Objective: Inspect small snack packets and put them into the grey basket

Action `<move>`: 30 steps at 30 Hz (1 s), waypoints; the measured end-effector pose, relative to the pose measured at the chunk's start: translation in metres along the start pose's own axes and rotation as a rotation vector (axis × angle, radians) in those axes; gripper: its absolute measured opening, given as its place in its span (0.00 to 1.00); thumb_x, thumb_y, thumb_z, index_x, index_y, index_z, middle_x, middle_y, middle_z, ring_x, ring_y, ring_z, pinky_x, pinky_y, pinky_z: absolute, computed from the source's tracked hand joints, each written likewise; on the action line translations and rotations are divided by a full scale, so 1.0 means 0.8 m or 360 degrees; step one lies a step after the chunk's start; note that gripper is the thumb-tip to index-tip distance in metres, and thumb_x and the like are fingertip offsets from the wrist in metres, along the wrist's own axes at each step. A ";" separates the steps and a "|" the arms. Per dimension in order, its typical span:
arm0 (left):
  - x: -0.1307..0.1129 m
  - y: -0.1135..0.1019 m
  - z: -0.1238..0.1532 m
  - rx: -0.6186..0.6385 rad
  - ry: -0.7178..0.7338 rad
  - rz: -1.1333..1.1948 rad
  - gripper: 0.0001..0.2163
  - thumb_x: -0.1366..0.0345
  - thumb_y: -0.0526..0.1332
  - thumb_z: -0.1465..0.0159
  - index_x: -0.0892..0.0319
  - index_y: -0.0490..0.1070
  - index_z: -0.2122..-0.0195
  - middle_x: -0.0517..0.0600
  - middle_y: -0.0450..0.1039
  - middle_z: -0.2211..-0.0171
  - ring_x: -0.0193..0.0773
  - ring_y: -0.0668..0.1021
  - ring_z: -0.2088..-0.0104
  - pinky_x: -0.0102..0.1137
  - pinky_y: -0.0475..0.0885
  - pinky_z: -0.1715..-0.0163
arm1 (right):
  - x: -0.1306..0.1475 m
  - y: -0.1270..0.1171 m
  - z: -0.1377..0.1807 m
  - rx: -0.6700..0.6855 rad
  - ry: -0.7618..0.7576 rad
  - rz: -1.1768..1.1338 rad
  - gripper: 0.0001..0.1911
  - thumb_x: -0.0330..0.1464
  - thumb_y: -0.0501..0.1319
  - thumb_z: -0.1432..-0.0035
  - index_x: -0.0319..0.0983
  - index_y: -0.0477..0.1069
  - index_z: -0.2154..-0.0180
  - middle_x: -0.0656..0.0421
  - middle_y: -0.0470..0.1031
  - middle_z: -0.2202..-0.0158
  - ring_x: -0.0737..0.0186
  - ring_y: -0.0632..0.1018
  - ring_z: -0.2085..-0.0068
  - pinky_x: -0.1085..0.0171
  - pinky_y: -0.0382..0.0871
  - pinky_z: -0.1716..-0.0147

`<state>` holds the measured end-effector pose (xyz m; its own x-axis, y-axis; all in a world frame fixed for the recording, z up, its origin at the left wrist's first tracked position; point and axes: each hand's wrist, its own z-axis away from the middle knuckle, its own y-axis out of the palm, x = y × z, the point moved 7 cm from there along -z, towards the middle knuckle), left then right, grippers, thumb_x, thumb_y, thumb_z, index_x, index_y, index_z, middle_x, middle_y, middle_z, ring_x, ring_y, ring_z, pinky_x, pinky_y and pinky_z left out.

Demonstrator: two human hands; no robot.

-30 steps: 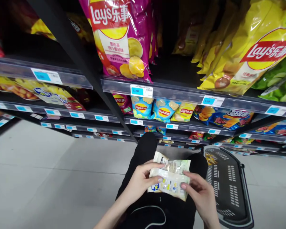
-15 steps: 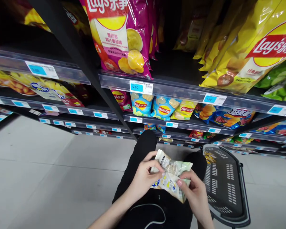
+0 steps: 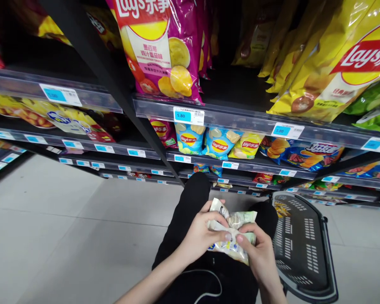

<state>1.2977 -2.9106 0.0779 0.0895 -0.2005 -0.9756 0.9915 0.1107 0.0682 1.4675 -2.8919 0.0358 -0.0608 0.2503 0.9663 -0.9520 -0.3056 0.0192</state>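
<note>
A small pale snack bag (image 3: 230,250) with blue, yellow and green print lies over my lap, folded and creased between both hands. My left hand (image 3: 204,231) is closed on its left side, thumb across the front and fingers at the upper edge. On the right side, my right hand (image 3: 256,249) pinches the bag, its thumb close to the left thumb. The bag's underside is hidden by the hands. Below it are my dark-trousered knees (image 3: 194,198) and a thin white cord (image 3: 205,272).
A dark shopping basket (image 3: 299,253) with a yellow packet (image 3: 281,210) stands on the floor to my right. Ahead, black shelves hold a purple chip bag (image 3: 158,55), yellow chip bags (image 3: 338,71) and small blue chip bags (image 3: 221,142). Price tags (image 3: 188,115) line the shelf edges.
My left thumb has moved over the bag's front, toward the right thumb. The bag is now more folded and bunched in the middle. The view has shifted slightly.
</note>
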 end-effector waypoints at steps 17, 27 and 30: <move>0.018 -0.005 -0.007 -0.0175 0.0139 -0.0145 0.06 0.77 0.65 0.51 0.59 0.78 0.77 0.55 0.59 0.41 0.51 0.69 0.45 0.37 0.67 0.52 | 0.026 -0.007 -0.011 0.0176 -0.0177 0.0119 0.08 0.39 0.66 0.47 0.42 0.81 0.69 0.52 0.76 0.63 0.53 0.76 0.59 0.58 0.72 0.60; 0.020 -0.010 -0.005 -0.0502 0.0158 -0.0185 0.12 0.70 0.69 0.51 0.61 0.62 0.80 0.55 0.58 0.46 0.48 0.70 0.49 0.31 0.68 0.60 | 0.029 0.008 0.003 -0.0289 -0.0298 0.0322 0.09 0.36 0.67 0.49 0.38 0.76 0.76 0.55 0.70 0.68 0.59 0.76 0.67 0.65 0.73 0.72; 0.023 -0.014 -0.007 -0.0545 0.0207 0.0101 0.16 0.69 0.68 0.51 0.57 0.60 0.69 0.52 0.60 0.50 0.42 0.73 0.55 0.31 0.69 0.62 | 0.028 0.011 0.009 -0.0367 -0.0461 0.0338 0.05 0.33 0.65 0.45 0.38 0.73 0.71 0.57 0.67 0.67 0.62 0.76 0.68 0.67 0.74 0.72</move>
<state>1.2880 -2.9101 0.0581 0.1151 -0.0602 -0.9915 0.8933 0.4429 0.0768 1.4600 -2.8955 0.0598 -0.2072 -0.0745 0.9755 -0.9716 -0.1010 -0.2141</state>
